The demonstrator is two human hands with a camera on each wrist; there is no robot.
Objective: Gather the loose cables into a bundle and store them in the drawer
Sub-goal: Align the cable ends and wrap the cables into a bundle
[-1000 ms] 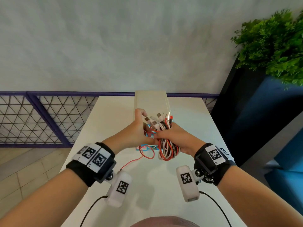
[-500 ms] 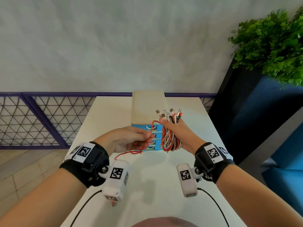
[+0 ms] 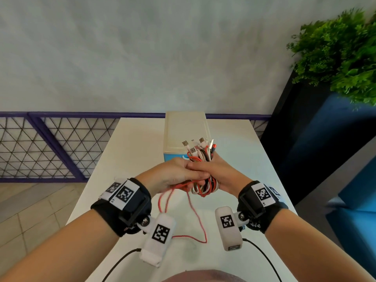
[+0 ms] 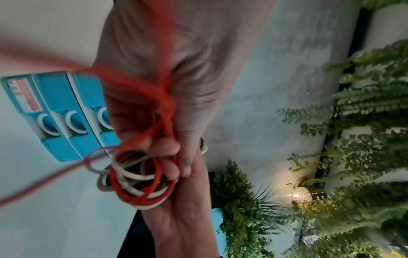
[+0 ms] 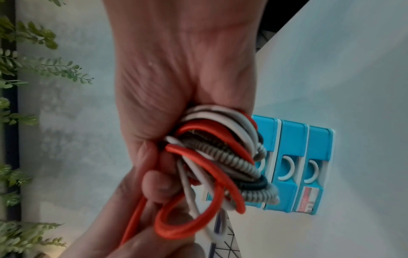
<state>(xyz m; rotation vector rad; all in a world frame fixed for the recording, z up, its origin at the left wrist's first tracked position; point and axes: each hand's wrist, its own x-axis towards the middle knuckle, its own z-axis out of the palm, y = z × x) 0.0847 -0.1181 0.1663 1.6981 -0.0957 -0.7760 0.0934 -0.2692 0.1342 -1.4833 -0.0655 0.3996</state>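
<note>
- You have a white table (image 3: pixel 130 151) under you.
- A purple mesh railing (image 3: pixel 50 143) runs behind it.
- Green plants (image 3: pixel 343 58) top a dark planter (image 3: pixel 301 127) (at right).
- A lit lamp (image 4: pixel 302 192) glows among foliage.

Bare forearms, no sleeves. Black wrist strap (image 3: pixel 122 208) on the left, black wrist strap (image 3: pixel 262 206) on the right, each with white square-code tags on top. White camera pod (image 3: pixel 159 239) left, white camera pod (image 3: pixel 228 227) right, each coded, on a screwed bracket, trailing a thin black cable.
</note>
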